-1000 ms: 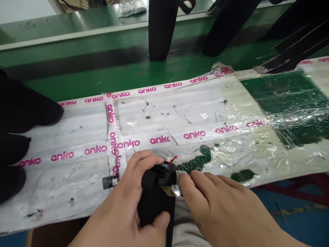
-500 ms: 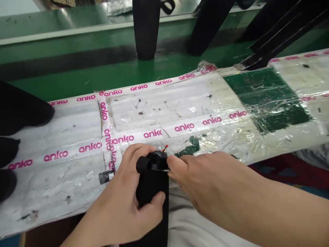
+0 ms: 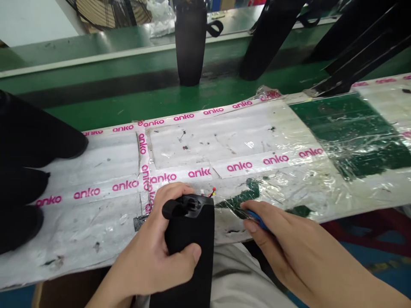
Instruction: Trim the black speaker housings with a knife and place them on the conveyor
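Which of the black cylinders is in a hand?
The bottom-centre cylinder: the left hand grips it. No hand is seen on the left-edge cylinders or the far cylinders.

Saw a white-covered bench point(image 3: 205, 149) crossed by pink-lettered tape point(image 3: 257, 162), and caught glints on its plastic film point(image 3: 289, 184). Looked beyond to a green trough point(image 3: 135, 105) and, upper left, a pale wall-like surface point(image 3: 35, 19). Glimpsed blue floor point(image 3: 383, 244) and a red frame point(image 3: 369, 229) lower right.

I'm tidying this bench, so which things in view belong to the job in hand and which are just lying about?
In the job:
- black tube, in the left grip
- blue tool, in the right grip
- probably the red-tipped wire beyond the tube

Seemingly just lying about:
- other tubes at left
- small dark label
- clear plastic
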### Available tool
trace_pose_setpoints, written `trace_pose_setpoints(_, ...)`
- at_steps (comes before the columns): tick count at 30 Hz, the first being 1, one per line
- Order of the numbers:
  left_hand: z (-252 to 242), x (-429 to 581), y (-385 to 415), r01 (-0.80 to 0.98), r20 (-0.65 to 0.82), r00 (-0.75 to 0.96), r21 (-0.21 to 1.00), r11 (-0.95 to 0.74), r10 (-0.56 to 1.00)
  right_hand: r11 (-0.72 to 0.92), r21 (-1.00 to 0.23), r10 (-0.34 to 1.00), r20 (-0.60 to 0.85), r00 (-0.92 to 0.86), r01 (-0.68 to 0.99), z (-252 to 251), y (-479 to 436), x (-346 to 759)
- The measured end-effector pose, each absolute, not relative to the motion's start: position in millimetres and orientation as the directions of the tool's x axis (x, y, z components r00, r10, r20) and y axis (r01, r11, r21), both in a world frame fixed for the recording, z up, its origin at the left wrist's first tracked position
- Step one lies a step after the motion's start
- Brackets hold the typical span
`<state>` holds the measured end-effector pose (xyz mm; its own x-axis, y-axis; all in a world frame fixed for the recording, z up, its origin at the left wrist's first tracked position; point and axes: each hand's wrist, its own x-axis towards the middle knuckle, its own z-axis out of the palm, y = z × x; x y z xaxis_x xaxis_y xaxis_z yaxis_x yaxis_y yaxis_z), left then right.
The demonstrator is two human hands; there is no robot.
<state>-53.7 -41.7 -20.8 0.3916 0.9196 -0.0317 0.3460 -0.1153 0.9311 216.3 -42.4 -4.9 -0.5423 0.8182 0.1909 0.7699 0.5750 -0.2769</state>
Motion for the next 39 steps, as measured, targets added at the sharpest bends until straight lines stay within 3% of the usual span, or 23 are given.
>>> trace_pose_setpoints(5,-21.1,-53.4,-43.0,0.334,-0.003,0.385,0.933,-0.136,0.923,0.651,-0.131,0.747,0.285,-0.601,0.748,-9.7,-42.3,202.4)
trace_pose_setpoints(9,-20.7,-50.3,-42.3,0.338,0.012,0.386,0.928,-0.154,0.922,0.690,-0.026,0.702,0.265,-0.661,0.723,-3.0,-37.1,199.1)
trace_pose_setpoints(18,-21.2,-47.7,-42.6,0.332,0.029,0.380,0.929,-0.165,0.925,0.680,0.075,0.695,0.252,-0.674,0.729,3.6,-32.8,203.2)
trace_pose_setpoints(23,-17.4,-45.4,-40.3,0.357,0.014,0.412,0.917,-0.176,0.911,0.727,0.142,0.662,0.117,-0.740,0.672,14.4,-32.0,201.1)
trace_pose_setpoints(28,-12.0,-44.4,-40.1,0.416,-0.041,0.435,0.895,-0.161,0.900,0.726,0.194,0.659,0.077,-0.748,0.659,23.3,-30.3,201.5)
trace_pose_setpoints(31,-11.0,-45.3,-39.1,0.417,-0.038,0.448,0.893,-0.171,0.893,0.750,0.193,0.641,0.023,-0.767,0.633,29.0,-23.5,199.2)
trace_pose_setpoints(36,-13.8,-46.9,-37.0,0.407,-0.007,0.446,0.892,-0.196,0.895,0.773,0.070,0.635,-0.095,-0.767,0.631,34.3,-3.2,186.9)
trace_pose_setpoints(39,-19.1,-51.5,-38.7,0.391,-0.032,0.435,0.907,-0.156,0.900,0.773,0.072,0.632,-0.009,-0.775,0.630,35.1,1.5,188.7)
